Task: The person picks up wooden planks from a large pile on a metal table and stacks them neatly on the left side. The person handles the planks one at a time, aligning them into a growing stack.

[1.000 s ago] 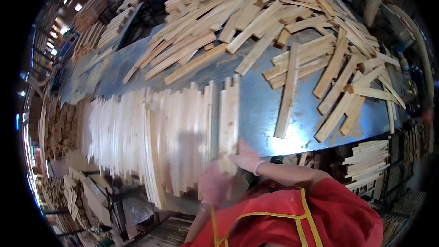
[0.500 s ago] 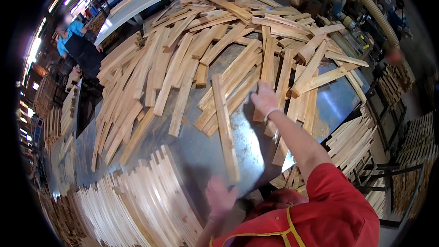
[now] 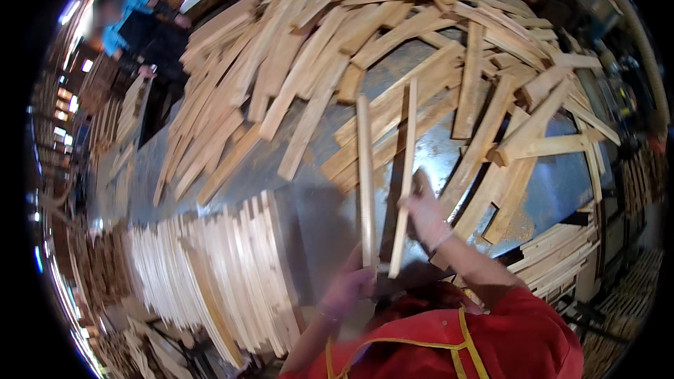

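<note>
My left hand (image 3: 349,284) is closed around the near end of a narrow wooden board (image 3: 366,175), which is turned up on its edge. A little to the right, my right hand (image 3: 427,216) grips a second wooden board (image 3: 405,182), also on edge, by its lower half. The two boards point away from me, roughly side by side with a gap between them. Under and beyond them, several loose boards (image 3: 393,109) lie on the metal table (image 3: 309,217). The fingertips of my left hand are partly hidden and blurred.
A large jumbled pile of boards (image 3: 281,70) covers the table's far side. At the near left stands a tight row of pale boards (image 3: 210,274). More boards (image 3: 562,256) are stacked below the right edge. A person (image 3: 137,28) in blue stands at the far left.
My right hand has come back toward me from the pile, bringing a board. My left hand, empty before, has taken the near end of the board that lay flat. My view has shifted.
</note>
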{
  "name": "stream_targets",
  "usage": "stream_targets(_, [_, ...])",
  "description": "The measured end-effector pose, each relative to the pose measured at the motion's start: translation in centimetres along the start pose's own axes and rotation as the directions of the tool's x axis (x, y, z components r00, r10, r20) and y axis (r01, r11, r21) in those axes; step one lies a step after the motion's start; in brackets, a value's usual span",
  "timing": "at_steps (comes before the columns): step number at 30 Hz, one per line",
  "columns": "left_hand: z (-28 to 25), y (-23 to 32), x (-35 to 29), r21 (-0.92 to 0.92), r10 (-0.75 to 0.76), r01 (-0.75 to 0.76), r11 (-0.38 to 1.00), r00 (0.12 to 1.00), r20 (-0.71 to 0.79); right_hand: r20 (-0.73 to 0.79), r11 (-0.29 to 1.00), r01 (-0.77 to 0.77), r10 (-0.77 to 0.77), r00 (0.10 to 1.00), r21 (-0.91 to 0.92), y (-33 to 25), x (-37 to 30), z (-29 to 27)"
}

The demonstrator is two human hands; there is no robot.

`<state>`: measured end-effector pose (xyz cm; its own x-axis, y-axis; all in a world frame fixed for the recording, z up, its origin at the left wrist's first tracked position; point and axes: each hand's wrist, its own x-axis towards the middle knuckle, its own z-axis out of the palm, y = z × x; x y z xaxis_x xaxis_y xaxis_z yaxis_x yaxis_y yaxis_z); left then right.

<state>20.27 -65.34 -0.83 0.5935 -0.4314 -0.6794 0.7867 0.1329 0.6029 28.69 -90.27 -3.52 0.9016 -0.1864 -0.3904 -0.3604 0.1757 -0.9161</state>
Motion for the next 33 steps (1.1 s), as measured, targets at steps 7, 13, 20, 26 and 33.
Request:
stream_targets(7, [2.7, -5.5, -11.8, -0.287, -0.079, 0.018, 0.958, 0.976, -0.202, 0.416, 0.785, -0.040, 0.370, 0.831, -0.619, 5.6, -7.9, 8.2])
stream_targets(13, [-6.1, -14.1, -15.5, 0.934, 0.697, 0.089, 0.347, 0.642, -0.320, 0.520, 0.589, 0.193, 0.456, 0.723, -0.785, 6.1, -11.6, 20.4])
stream_targets(20, [-13.1, -20.4, -18.4, 0.913, 0.806, -0.132, 0.386, 0.529, -0.265, 0.507, 0.550, 0.443, -0.041, 0.861, -0.708, 5.3, -8.8, 19.2])
stream_targets(26, [-15.2, -20.9, -17.9, 0.848, 0.729, -0.287, 0.445, 0.666, -0.158, -0.196, 0.118, -0.160, -0.693, 0.694, -0.980, 2.2, -0.3, -0.6])
stream_targets(33, [-6.9, -10.3, -15.0, 0.975, 0.601, -0.214, 0.058, 0.788, 0.136, -0.146, 0.320, 0.015, -0.475, 0.868, -0.947, 6.4, -8.6, 2.9])
